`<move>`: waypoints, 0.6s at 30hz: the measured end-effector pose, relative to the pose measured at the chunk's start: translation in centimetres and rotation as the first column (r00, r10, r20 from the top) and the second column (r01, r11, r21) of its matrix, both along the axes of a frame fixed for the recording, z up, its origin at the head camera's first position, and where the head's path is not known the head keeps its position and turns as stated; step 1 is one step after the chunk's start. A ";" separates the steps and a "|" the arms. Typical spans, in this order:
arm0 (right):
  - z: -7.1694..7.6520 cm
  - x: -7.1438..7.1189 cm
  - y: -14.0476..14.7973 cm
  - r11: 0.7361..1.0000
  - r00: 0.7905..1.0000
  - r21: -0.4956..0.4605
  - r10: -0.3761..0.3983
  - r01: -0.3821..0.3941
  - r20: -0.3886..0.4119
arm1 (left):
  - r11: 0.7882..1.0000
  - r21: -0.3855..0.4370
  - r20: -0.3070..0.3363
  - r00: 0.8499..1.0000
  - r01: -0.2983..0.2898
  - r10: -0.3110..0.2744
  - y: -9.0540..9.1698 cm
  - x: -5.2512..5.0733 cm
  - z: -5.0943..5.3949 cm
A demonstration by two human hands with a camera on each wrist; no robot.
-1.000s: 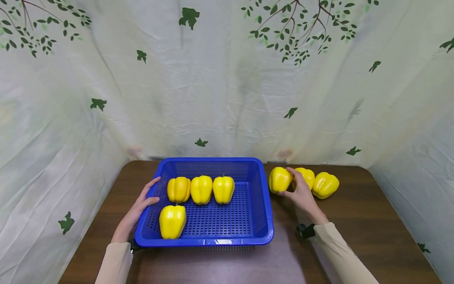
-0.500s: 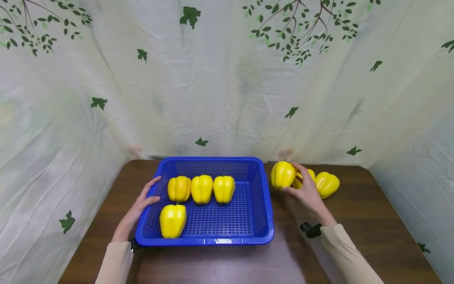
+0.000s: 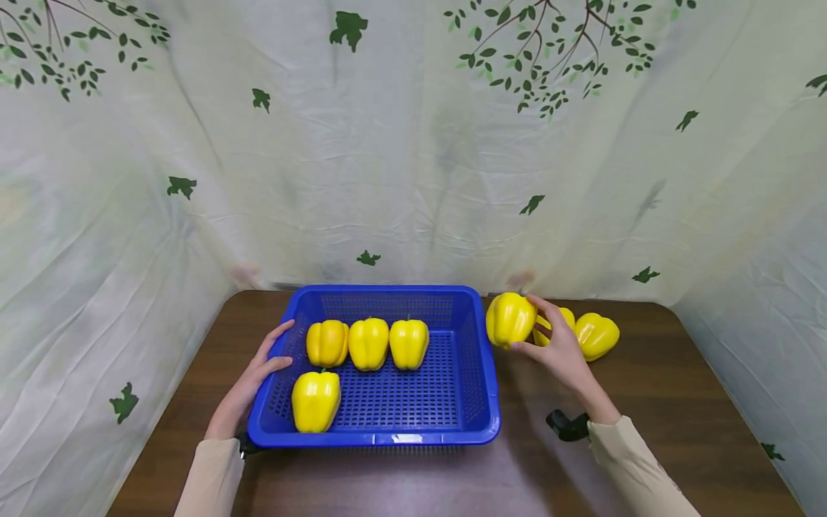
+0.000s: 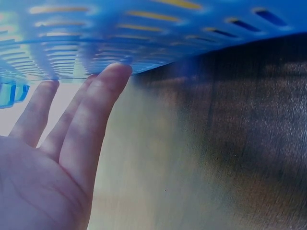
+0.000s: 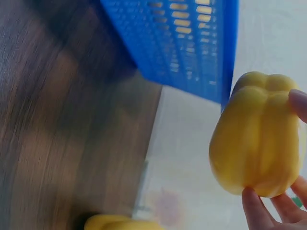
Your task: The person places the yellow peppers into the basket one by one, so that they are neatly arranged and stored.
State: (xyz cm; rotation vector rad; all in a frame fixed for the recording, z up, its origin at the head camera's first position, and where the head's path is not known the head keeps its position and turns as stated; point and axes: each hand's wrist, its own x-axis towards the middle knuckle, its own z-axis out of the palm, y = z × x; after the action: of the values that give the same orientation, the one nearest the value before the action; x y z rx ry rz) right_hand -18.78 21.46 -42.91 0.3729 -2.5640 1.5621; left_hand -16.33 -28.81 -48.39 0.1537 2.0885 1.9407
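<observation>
My right hand (image 3: 561, 353) grips a yellow bell pepper (image 3: 510, 320) between thumb and fingers, raised just right of the basket. In the right wrist view the bell pepper (image 5: 259, 136) hangs beside the basket's wall, fingertips at its lower end. A blue perforated basket (image 3: 439, 438) holds three yellow bell peppers (image 3: 369, 345) in a row and one bell pepper (image 3: 315, 402) nearer the front. On the basket's left rim rest the thumb and a finger of my left hand (image 3: 248, 388). Straight fingers of the left hand (image 4: 72, 139) touch its outer wall in the left wrist view.
Two more bell peppers lie behind and right of my right hand: one partly hidden (image 3: 567, 316), the other (image 3: 596, 336) in plain sight. Everything stands on a brown wooden table (image 3: 672, 431). A pale leaf-printed curtain (image 3: 413, 179) encloses the back and sides.
My right hand has lifted the bell pepper off the table, first slightly rightward, then back left toward the basket. My left hand and the basket have stayed in place.
</observation>
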 end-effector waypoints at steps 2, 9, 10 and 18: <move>0.2 0.3 -0.4 1.000 1.000 -0.005 0.011 -0.011 0.000 | 1.000 0.005 0.001 1.000 0.002 -0.002 0.0 0.0 0.0; 0.8 1.1 -2.1 0.994 0.996 -0.053 0.091 -0.091 0.000 | 1.000 0.007 0.001 1.000 0.002 -0.002 0.0 0.1 0.0; 0.9 1.2 -2.3 0.992 0.994 -0.066 0.107 -0.107 -0.004 | 1.000 0.004 0.001 1.000 0.000 0.000 0.0 0.1 0.0; 1.1 2.1 -4.3 0.984 0.986 -0.067 0.161 -0.163 -0.044 | 1.000 -0.005 0.002 1.000 0.003 -0.003 -0.1 0.0 0.0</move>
State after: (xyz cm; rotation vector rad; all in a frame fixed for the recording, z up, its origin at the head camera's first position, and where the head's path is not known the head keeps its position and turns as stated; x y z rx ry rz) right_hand -16.70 17.19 -41.79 0.6115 -2.4974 1.6756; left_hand -16.36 -28.87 -48.36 0.1532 2.0911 1.9328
